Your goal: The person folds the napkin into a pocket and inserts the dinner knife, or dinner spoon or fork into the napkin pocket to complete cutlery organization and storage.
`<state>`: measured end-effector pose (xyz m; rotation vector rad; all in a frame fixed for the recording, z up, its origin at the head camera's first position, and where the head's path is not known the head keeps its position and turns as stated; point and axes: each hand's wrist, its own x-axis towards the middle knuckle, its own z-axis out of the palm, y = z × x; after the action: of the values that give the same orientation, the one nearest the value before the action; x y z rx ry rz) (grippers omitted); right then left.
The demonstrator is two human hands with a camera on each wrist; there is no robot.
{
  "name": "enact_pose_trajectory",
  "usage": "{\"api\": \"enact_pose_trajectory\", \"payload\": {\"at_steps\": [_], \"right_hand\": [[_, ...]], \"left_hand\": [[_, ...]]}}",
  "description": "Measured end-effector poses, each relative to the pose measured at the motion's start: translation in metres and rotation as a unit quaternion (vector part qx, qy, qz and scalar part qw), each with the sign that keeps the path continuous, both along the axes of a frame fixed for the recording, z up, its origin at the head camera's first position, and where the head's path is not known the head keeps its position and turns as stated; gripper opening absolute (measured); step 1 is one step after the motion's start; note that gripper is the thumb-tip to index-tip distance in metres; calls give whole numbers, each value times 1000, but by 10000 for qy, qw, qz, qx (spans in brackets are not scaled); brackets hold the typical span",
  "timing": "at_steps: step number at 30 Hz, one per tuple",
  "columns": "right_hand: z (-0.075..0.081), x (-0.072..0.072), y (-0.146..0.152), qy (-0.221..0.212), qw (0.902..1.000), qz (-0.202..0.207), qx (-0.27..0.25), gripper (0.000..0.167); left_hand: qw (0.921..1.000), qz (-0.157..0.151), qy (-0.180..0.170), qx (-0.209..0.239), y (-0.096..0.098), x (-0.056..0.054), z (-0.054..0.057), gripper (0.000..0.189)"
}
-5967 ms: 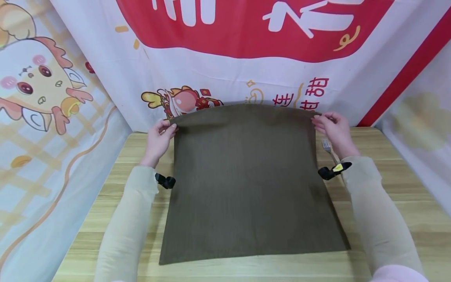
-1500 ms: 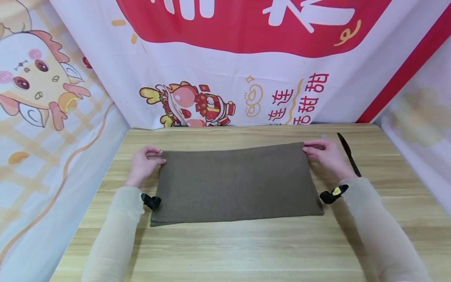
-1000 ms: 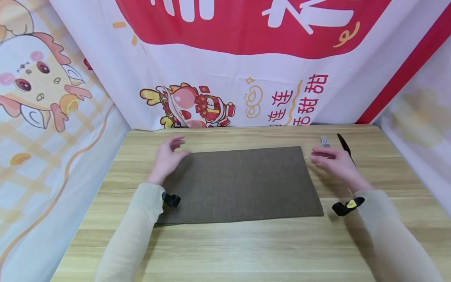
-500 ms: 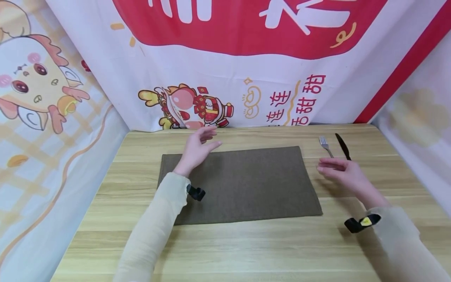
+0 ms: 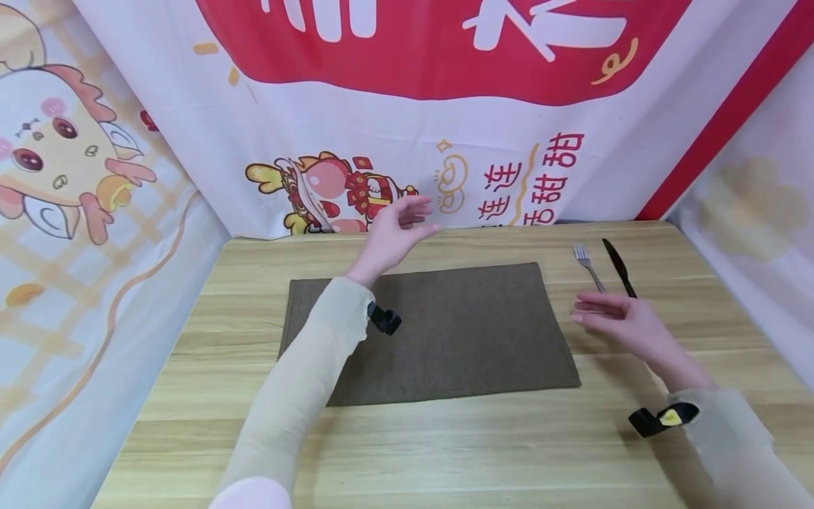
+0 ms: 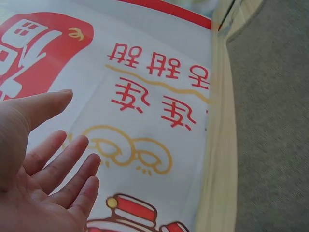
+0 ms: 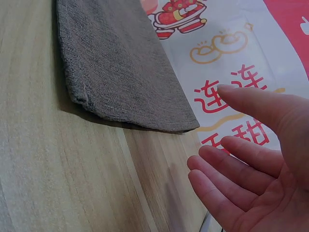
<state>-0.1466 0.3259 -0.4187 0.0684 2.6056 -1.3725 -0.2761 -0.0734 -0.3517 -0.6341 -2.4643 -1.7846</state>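
A dark brown cloth [image 5: 470, 332], folded into a wide rectangle, lies flat on the wooden table. Above its back edge my left hand [image 5: 391, 237] hangs in the air, fingers loosely spread and holding nothing; the left forearm crosses over the cloth's left part. To the right of the cloth hovers my right hand [image 5: 626, 325], relaxed and holding nothing, its fingers near the handle end of a silver fork [image 5: 588, 266]. In the right wrist view the near corner of the cloth [image 7: 116, 72] shows its layered edge, apart from the right fingers [image 7: 231, 181].
Beside the fork, a black knife [image 5: 618, 265] lies at the table's back right. The wooden table [image 5: 432, 452] ends at a printed white and red cloth backdrop [image 5: 407, 127], and more printed cloth [image 5: 76, 297] hangs at the left side.
The cloth was folded in half toward the front and released by both hands. My left hand then moved right and back over it; my right hand drew back toward the right, uncovering the fork.
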Motion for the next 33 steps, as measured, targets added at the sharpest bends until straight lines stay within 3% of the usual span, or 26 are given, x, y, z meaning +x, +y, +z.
{"api": "enact_pose_trajectory", "payload": {"at_steps": [8, 16, 20, 26, 33], "right_hand": [[-3, 9, 1, 182, 9988, 133, -425, 66], [-5, 18, 0, 138, 9983, 316, -479, 64], [-9, 21, 1, 0, 9985, 358, -404, 64], [-15, 29, 0, 51, 9984, 439, -338, 63], [-21, 37, -4, 204, 9984, 443, -288, 66]], "left_hand": [[9997, -219, 69, 50, 35, -15, 17, 49], [9981, -532, 315, -57, 77, -19, 11, 50], [9963, -745, 252, -336, 100, -13, -4, 54], [9906, -1115, -177, -775, 125, -2, -45, 54], [9889, -1222, -139, -830, 147, 1, -78, 54]]}}
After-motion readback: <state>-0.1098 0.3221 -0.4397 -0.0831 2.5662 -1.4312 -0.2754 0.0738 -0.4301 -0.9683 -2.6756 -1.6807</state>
